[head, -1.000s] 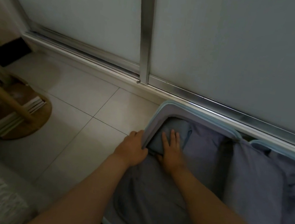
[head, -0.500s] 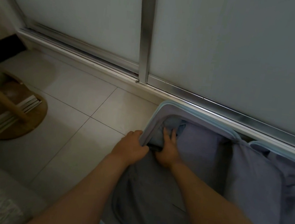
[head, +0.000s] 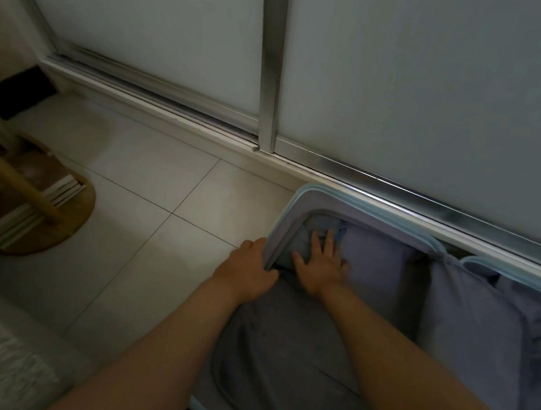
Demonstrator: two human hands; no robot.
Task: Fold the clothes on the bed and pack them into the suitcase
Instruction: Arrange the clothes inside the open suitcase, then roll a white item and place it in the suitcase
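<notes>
The fold of the garment [head: 298, 242] could be dragged open if the right hand [head: 320, 272] is slid off rather than lifted, since loose cloth is likely to travel with the palm. An edge could also be trapped under the rim of the suitcase [head: 301, 195], where the left hand [head: 249, 267] grips it, and later be caught in the zip. The rim might also spring inward onto the cloth once it is released. The garment is tucked into the far left corner of the suitcase, tight against the left wall and partly hidden beneath the rim. The right hand is laid flat on it, with the fingers [head: 329, 242] straight and slightly spread, so the cloth lies directly under the fingertips and extends beyond them toward the far wall. The left hand's fingers are curled over the left rim just beside the garment, with their tips hidden inside. Whether the cloth is touched by them cannot be told.
</notes>
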